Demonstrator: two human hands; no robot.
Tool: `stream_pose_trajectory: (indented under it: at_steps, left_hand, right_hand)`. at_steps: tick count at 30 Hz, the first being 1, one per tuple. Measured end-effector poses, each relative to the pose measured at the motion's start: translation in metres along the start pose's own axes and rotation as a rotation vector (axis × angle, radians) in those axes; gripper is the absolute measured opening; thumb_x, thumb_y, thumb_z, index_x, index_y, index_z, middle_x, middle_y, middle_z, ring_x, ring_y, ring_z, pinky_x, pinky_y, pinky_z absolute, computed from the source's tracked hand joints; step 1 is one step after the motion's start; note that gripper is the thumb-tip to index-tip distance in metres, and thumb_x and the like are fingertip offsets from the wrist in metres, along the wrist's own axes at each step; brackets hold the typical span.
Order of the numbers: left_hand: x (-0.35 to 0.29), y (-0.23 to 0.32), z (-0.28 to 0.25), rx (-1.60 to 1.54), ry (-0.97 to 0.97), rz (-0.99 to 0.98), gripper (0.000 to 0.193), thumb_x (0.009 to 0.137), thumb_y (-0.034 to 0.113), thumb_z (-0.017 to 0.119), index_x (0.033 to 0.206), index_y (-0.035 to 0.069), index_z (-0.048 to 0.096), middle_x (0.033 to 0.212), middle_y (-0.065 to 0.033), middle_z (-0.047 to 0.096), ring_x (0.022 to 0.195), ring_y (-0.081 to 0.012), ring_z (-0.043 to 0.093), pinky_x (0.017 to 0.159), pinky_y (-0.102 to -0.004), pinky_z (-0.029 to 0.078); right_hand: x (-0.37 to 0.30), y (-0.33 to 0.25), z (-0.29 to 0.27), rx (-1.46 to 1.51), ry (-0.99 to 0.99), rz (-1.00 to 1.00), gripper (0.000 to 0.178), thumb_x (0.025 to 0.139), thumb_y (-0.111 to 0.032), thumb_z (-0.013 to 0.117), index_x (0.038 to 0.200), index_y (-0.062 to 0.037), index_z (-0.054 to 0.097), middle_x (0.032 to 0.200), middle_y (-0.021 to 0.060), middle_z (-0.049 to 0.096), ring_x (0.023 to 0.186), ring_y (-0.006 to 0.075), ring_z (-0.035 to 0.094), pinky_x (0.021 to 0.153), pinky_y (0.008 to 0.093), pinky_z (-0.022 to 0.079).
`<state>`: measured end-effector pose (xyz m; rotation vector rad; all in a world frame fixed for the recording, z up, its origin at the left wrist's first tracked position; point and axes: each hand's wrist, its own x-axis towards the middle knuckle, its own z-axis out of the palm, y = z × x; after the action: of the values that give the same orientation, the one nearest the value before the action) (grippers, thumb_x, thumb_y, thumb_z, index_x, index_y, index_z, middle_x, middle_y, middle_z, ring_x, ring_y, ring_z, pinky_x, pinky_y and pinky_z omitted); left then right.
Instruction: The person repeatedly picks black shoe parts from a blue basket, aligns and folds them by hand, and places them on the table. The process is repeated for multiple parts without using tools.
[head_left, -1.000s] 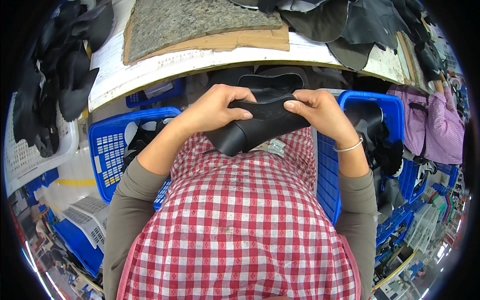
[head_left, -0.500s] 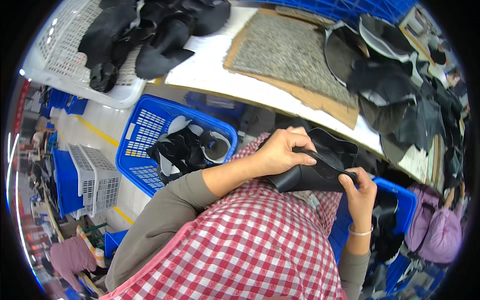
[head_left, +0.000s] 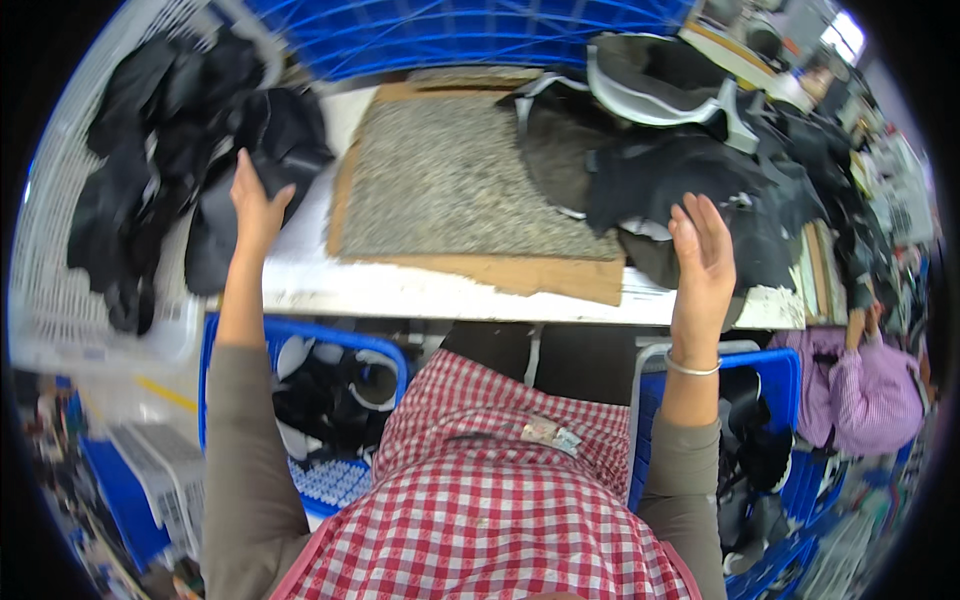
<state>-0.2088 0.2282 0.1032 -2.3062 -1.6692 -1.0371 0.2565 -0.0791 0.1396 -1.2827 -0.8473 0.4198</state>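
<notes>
My left hand (head_left: 260,210) reaches over black leather pieces (head_left: 290,130) at the left end of the table, thumb and fingers apart. It holds nothing I can see; whether it touches the leather I cannot tell. On the other side, my right hand (head_left: 703,240) is raised with fingers stretched out, in front of a pile of black shoe-upper pieces (head_left: 690,175). Nothing shows in that hand either. Some pieces in this pile, such as the curved one (head_left: 660,80), have pale edges and brownish-grey inner sides.
Between the piles a grey fibrous mat (head_left: 470,170) lies on brown board upon the white table (head_left: 400,290). More black leather hangs over a white basket (head_left: 50,270) at left. Blue baskets (head_left: 365,340) (head_left: 790,375) stand below on both sides. A person in purple (head_left: 870,410) works at right.
The black leather piece both hands held at my lap is out of them. My hands have parted, left toward the left pile and right toward the right one. The view has turned to face the table.
</notes>
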Motion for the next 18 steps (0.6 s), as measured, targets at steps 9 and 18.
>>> stream_pose_trajectory:
  at_steps: [9, 18]
  left_hand:
    - [-0.084, 0.133, 0.042, -0.364, 0.132, 0.037, 0.078, 0.09, 0.001, 0.073, 0.16, 0.002, 0.036, 0.163, -0.0232, 0.035, 0.149, -0.0397, 0.034, 0.124, -0.0486, 0.032]
    - [-0.069, 0.154, -0.041, -0.656, -0.017, 0.042, 0.039, 0.103, 0.001, 0.061, 0.142, -0.001, 0.06, 0.145, -0.0145, 0.061, 0.135, -0.0259, 0.058, 0.111, -0.0414, 0.051]
  right_hand:
    - [0.184, 0.037, 0.059, 0.729, 0.053, 0.455, 0.036, 0.101, -0.022, 0.073, 0.121, 0.0061, 0.062, 0.117, 0.0189, 0.067, 0.116, 0.0332, 0.066, 0.107, 0.0514, 0.053]
    - [0.108, 0.022, 0.042, -0.822, -0.198, -0.807, 0.03, 0.08, -0.005, 0.066, 0.109, 0.0034, 0.066, 0.109, 0.0228, 0.073, 0.088, 0.0313, 0.075, 0.069, 0.0396, 0.061]
